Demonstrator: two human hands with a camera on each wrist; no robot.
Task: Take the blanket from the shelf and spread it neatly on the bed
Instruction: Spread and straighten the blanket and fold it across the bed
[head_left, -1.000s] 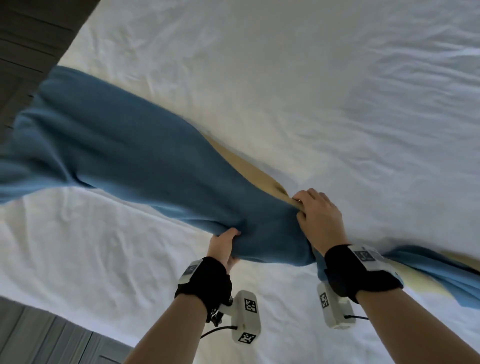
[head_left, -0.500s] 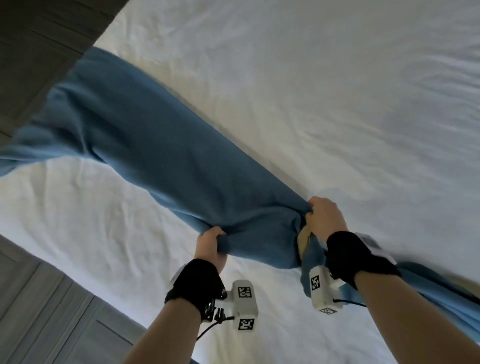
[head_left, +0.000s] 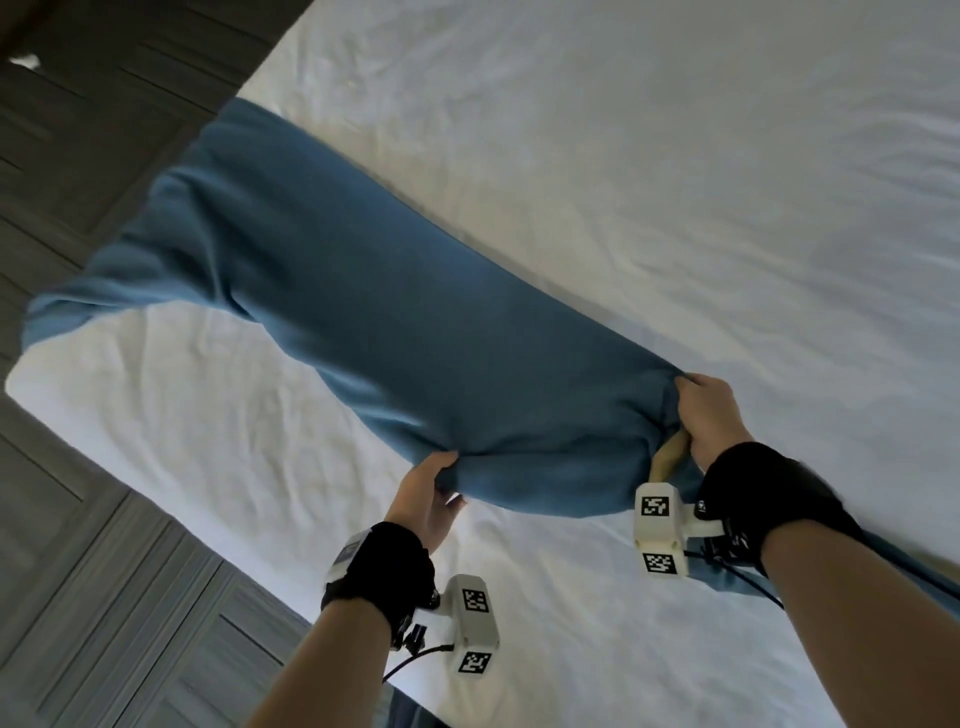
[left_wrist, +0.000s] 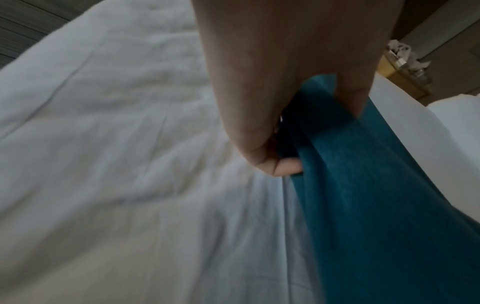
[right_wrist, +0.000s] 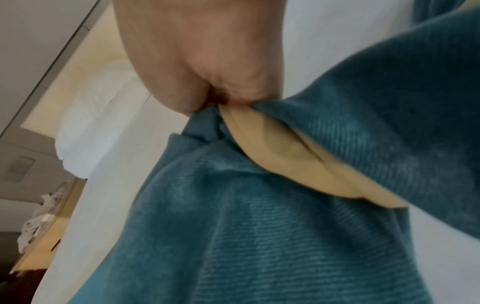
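I see the bed (head_left: 649, 182) filling most of the head view, its white sheet wrinkled, with one corner at the left over a dark wood-patterned floor (head_left: 78, 597). The blue blanket (head_left: 363, 322) is bunched into a long band that runs slantwise across the bed, from the bed's far left edge, where its end hangs over the side, to my hands near the bed's near edge; more of it trails past my right forearm toward the right. Its near end is lifted off the sheet. A tan underside (right_wrist: 293, 156) shows where the cloth folds open by my right hand. My right hand (head_left: 711, 421) has its grip closed on the blanket, fingers curled over the top of the bunched fold with blue and tan layers gathered beneath them. My left hand (head_left: 428, 493) grips the lower edge of the same band, thumb on top and fingers curled under the cloth, as the left wrist view shows. The two hands are apart, both on the band's near end. Black wrist straps (head_left: 379, 571) carry small white camera blocks (head_left: 475, 623) with black-and-white square markers.
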